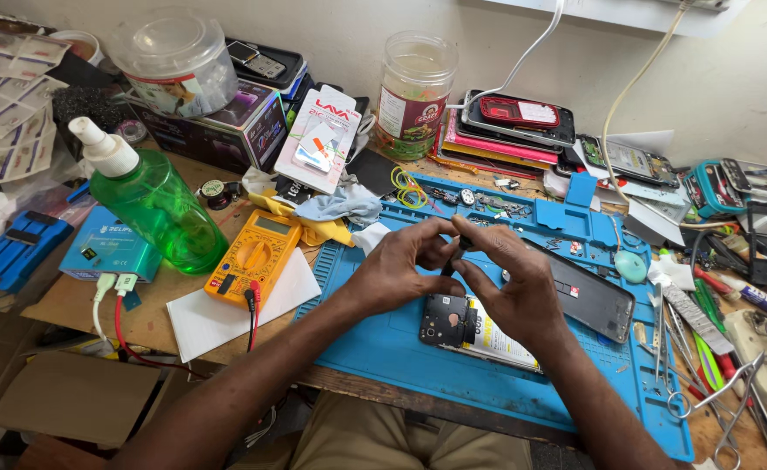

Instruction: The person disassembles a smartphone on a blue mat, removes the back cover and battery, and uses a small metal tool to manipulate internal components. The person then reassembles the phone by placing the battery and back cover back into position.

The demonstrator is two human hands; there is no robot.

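Blue silicone work mat (401, 348) across cluttered wooden bench, under both hands. Left hand (392, 270) and right hand (514, 287) meeting above opened black phone (453, 320), fingertips pinched together around small dark tool (455, 257) standing upright over phone's upper part. Phone flat on mat, white battery label exposed, partly hidden by right hand. Black rectangular back cover (592, 300) just beside right hand, on mat. Yellow digital multimeter (254, 257) with red and black leads left of mat, on white paper. Green translucent plastic spray bottle (153, 204) beyond it. Steel tweezers and scissors (714, 409) near mat's right edge.
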